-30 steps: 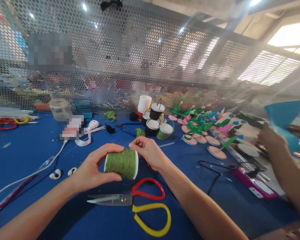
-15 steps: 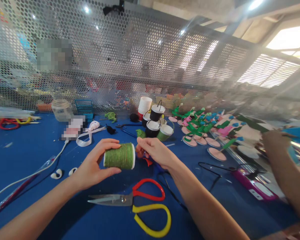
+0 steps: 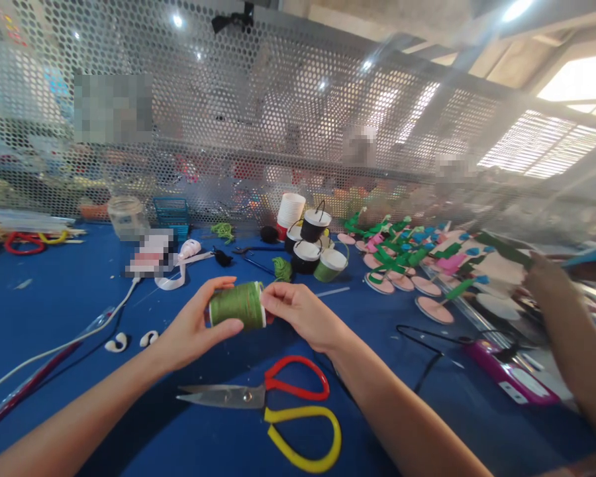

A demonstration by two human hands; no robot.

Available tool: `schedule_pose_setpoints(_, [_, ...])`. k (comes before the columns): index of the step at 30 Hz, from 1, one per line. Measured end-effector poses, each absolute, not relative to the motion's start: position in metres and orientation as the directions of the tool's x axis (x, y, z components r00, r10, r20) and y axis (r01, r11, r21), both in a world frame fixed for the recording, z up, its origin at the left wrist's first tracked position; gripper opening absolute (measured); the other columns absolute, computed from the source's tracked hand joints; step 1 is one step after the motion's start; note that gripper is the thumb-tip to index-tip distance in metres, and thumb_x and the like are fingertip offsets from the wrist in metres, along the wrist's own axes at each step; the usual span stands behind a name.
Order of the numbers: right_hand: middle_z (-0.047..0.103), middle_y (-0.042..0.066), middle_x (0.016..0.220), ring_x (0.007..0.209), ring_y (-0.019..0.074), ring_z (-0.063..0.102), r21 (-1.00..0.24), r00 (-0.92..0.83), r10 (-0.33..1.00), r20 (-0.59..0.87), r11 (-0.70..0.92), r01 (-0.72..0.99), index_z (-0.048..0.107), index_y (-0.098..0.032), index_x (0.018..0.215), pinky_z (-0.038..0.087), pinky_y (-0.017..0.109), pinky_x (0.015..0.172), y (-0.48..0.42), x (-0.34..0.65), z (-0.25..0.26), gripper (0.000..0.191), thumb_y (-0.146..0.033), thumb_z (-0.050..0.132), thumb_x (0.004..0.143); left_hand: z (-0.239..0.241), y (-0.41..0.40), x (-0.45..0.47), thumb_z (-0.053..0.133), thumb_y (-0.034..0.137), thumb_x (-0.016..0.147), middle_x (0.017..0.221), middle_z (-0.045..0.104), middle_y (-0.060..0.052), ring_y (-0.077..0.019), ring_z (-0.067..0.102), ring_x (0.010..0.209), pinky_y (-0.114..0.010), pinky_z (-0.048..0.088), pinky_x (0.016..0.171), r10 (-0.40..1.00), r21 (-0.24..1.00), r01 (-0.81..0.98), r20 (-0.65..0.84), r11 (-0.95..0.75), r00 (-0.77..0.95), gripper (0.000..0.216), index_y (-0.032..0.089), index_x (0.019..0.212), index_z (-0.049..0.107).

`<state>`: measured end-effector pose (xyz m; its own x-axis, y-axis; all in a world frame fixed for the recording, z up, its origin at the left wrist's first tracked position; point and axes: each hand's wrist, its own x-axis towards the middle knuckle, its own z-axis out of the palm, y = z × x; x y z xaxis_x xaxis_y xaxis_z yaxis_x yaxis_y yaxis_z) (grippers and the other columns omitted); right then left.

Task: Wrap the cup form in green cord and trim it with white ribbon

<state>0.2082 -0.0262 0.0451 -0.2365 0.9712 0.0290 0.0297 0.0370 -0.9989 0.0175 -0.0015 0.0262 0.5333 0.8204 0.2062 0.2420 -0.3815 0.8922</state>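
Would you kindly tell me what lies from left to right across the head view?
glass jar → left hand → green thread spool → right hand → purple device

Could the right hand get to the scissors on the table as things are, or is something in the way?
Probably yes: the scissors lie uncovered close by the right hand, though its fingers pinch at the green spool.

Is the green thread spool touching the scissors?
Apart. The head view shows blue table between the green thread spool, held in the left hand, and the scissors lying nearer.
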Motion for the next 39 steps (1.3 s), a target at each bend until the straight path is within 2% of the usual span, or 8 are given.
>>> schedule_pose_setpoints(3, [0.054,-0.003,0.058,0.056,0.0099,0.05,-0.993,-0.249,0.968,0.04,0.067,0.099,0.056,-0.017,0.061,0.041,0.025,0.058,-0.026,0.209,0.046,0.032,-0.047,0.061,0.07,0.029,-0.003,0.019,0.055,0.043,0.077,0.103,0.053,-0.008,-0.0192,0.056,0.084,-0.031,0.049,0.073,0.846,0.919,0.248,0.144,-0.307,0.513,0.046,0.017,0.112,0.044])
schedule_pose_setpoints(9, [0.059,-0.001,0.067,0.063,0.0113,0.055,-0.982,-0.051,0.997,0.057,0.065,0.179,0.056,-0.017,0.077,0.041,0.023,0.055,-0.02,0.214,0.045,0.024,-0.041,0.055,0.077,0.033,-0.007,0.021,0.061,0.043,0.071,0.086,0.058,-0.002,-0.0155,0.054,0.071,-0.026,0.048,0.064,0.848,0.926,0.259,0.107,-0.276,0.519,0.045,0.018,0.106,0.049])
schedule_pose_setpoints(15, [0.064,0.003,0.069,0.064,0.0106,0.058,-0.983,-0.137,0.989,-0.061,-0.036,0.179,0.063,-0.013,0.081,0.044,0.023,0.06,-0.019,0.214,0.043,0.031,-0.04,0.048,0.083,0.035,-0.007,0.022,0.06,0.043,0.07,0.083,0.058,-0.002,-0.0153,0.053,0.07,-0.026,0.046,0.063,0.843,0.923,0.287,0.067,-0.255,0.534,0.043,0.017,0.104,0.051])
schedule_pose_setpoints(21, [0.068,0.006,0.077,0.068,0.0125,0.06,-0.981,-0.058,0.996,0.068,0.077,0.18,0.067,-0.012,0.084,0.046,0.026,0.064,-0.017,0.219,0.045,0.041,-0.049,0.052,0.078,0.031,-0.007,0.022,0.06,0.042,0.071,0.082,0.056,0.0,-0.0149,0.052,0.07,-0.026,0.045,0.062,0.82,0.941,0.259,0.032,-0.217,0.571,0.043,0.018,0.104,0.05])
schedule_pose_setpoints(24, [0.069,0.008,0.09,0.082,0.0149,0.062,-0.968,-0.098,0.984,0.151,0.167,0.188,0.067,-0.014,0.094,0.047,0.027,0.07,-0.019,0.217,0.045,0.043,-0.051,0.051,0.078,0.027,-0.009,0.022,0.061,0.041,0.071,0.084,0.054,0.0,-0.014,0.052,0.07,-0.025,0.045,0.063,0.797,0.928,0.269,0.045,-0.256,0.602,0.042,0.017,0.103,0.048])
schedule_pose_setpoints(28, [0.069,0.007,0.096,0.092,0.0167,0.061,-0.97,-0.204,0.968,0.144,0.179,0.162,0.067,-0.018,0.096,0.045,0.029,0.077,-0.019,0.211,0.04,0.045,-0.054,0.045,0.081,0.023,-0.011,0.023,0.062,0.039,0.07,0.091,0.054,-0.002,-0.0145,0.054,0.072,-0.025,0.047,0.062,0.758,0.9,0.23,0.149,-0.37,0.635,0.042,0.019,0.102,0.045])
schedule_pose_setpoints(34, [0.07,0.007,0.088,0.083,0.0159,0.062,-0.99,-0.23,0.973,0.03,0.061,0.13,0.068,-0.015,0.087,0.045,0.029,0.075,-0.016,0.205,0.029,0.053,-0.059,0.039,0.081,0.02,-0.011,0.023,0.062,0.034,0.073,0.121,0.054,-0.01,-0.024,0.052,0.109,-0.036,0.043,0.091,0.647,0.797,0.179,0.312,-0.577,0.696,0.048,0.021,0.116,0.046])
schedule_pose_setpoints(39, [0.066,0.006,0.073,0.069,0.0122,0.06,-0.967,-0.203,0.975,-0.09,-0.037,0.251,0.065,-0.012,0.081,0.044,0.022,0.061,-0.012,0.208,0.032,0.047,-0.046,0.034,0.089,0.025,-0.012,0.024,0.061,0.037,0.073,0.104,0.062,-0.007,-0.0221,0.058,0.094,-0.034,0.046,0.083,0.651,0.768,0.272,0.235,-0.579,0.722,0.041,0.019,0.109,0.054])
